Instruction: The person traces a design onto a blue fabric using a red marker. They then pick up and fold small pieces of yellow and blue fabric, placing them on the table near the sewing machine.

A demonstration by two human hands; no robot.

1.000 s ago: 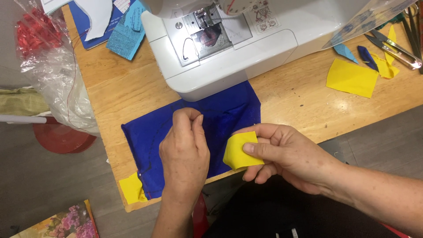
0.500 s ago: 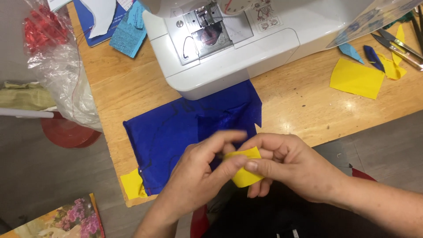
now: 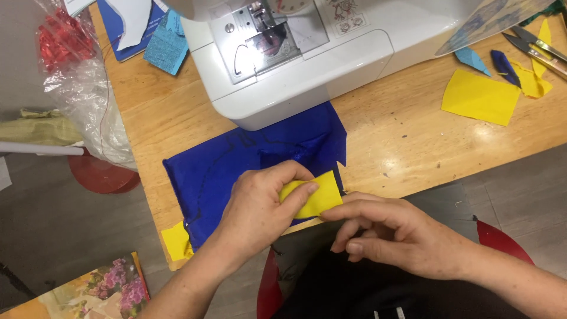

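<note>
A small yellow fabric piece (image 3: pixel 316 197) is pinched in my left hand (image 3: pixel 260 207), thumb on top, at the near edge of the wooden table (image 3: pixel 413 142). It lies over the edge of a blue fabric piece (image 3: pixel 236 165) spread flat in front of a white sewing machine (image 3: pixel 295 53). My right hand (image 3: pixel 390 233) sits just right of the yellow piece, fingers curled, fingertips near its corner; whether they touch it I cannot tell.
A yellow scrap (image 3: pixel 176 241) pokes out at the blue fabric's near left corner. Yellow and blue scraps (image 3: pixel 481 94) and scissors (image 3: pixel 534 47) lie at the right. A clear plastic bag (image 3: pixel 82 88) hangs off the left edge. A red stool (image 3: pixel 100 174) stands below.
The yellow piece has passed from my right hand to my left. My left hand came off the blue fabric to take it, and my right hand drew back toward me.
</note>
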